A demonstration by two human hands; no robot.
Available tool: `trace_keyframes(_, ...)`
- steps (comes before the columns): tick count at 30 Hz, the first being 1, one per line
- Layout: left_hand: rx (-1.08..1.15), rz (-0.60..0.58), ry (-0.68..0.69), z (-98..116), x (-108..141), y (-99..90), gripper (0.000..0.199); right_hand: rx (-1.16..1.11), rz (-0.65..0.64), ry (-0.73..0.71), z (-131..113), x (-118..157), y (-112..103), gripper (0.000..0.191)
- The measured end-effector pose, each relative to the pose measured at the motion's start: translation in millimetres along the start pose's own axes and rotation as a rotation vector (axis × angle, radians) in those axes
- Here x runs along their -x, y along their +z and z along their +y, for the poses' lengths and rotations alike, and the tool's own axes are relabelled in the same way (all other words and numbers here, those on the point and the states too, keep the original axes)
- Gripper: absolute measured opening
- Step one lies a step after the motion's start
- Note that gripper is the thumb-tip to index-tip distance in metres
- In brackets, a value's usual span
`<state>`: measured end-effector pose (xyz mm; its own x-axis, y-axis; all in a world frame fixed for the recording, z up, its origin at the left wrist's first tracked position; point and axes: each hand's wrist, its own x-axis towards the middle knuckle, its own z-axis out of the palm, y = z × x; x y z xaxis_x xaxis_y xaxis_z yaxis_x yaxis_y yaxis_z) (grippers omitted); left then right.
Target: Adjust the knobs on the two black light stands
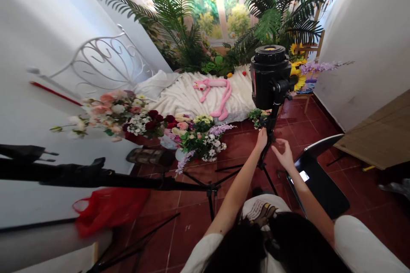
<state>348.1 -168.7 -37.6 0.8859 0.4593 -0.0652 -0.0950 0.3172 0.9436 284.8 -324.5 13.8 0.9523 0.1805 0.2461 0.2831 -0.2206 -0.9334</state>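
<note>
A black studio light (pixel 267 79) sits on top of a black light stand (pixel 273 120) in front of me. My left hand (pixel 262 138) is closed round the stand's upright just below the light; some of its fingers are hidden behind the pole. On the other side of the pole, my right hand (pixel 284 153) is held with thumb and fingers apart, close to the stand with nothing visible in it. The spread legs of the stand rest on the red tiled floor (pixel 235 143).
A bed (pixel 179 89) bears a pink plush toy (pixel 218 87). Artificial flowers (pixel 185 132) stand before it. A second black stand (pixel 134 179) leans across the left, above a red plastic bag (pixel 109 209). A black chair (pixel 323 183) with a phone is at right.
</note>
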Motion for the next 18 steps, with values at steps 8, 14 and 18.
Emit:
trace_keyframes(8,-0.038,0.005,-0.03,12.9,5.7,4.1,0.036,0.043,0.005,0.118,8.7,70.3,-22.5,0.04)
trace_keyframes(14,-0.035,-0.004,-0.03,17.1,7.2,5.2,0.038,0.038,-0.049,0.158,6.1,17.1,-7.9,0.052)
trace_keyframes(18,-0.026,0.004,-0.037,17.0,6.1,6.1,0.039,0.102,-0.127,0.115,-0.3,-19.2,1.8,0.058)
